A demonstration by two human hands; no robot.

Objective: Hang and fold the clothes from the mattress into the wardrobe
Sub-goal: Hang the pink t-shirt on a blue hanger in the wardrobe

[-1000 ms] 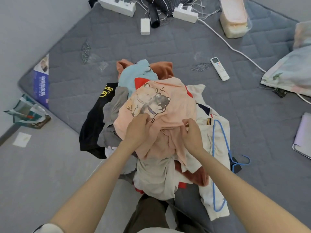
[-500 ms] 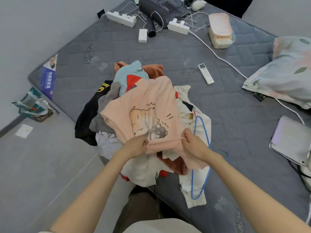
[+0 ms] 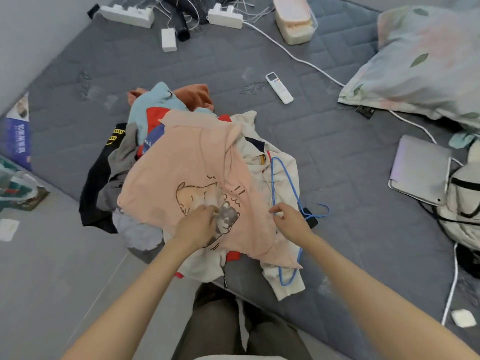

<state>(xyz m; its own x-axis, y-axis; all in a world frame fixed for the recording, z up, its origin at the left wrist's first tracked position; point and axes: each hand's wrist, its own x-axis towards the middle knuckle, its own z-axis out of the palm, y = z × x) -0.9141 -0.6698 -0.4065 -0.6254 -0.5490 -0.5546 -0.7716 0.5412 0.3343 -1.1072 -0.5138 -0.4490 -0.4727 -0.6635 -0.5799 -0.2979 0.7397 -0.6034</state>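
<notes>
Now the peach T-shirt [image 3: 187,162] tops the clothes pile [image 3: 119,157] at the near edge of the mattress [image 3: 337,141], with open quilting beyond. The left hand [image 3: 197,224] pinches its dog print; the right hand [image 3: 288,219] curls at the shirt's edge beside the blue hanger [image 3: 284,178], grip unclear. White lettering on the blue packaging [image 3: 18,141] is unreadable.

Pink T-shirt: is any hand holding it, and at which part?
Yes, both. The left hand pinches the pink T-shirt at its printed picture; the right hand pinches it near the right edge.
</notes>
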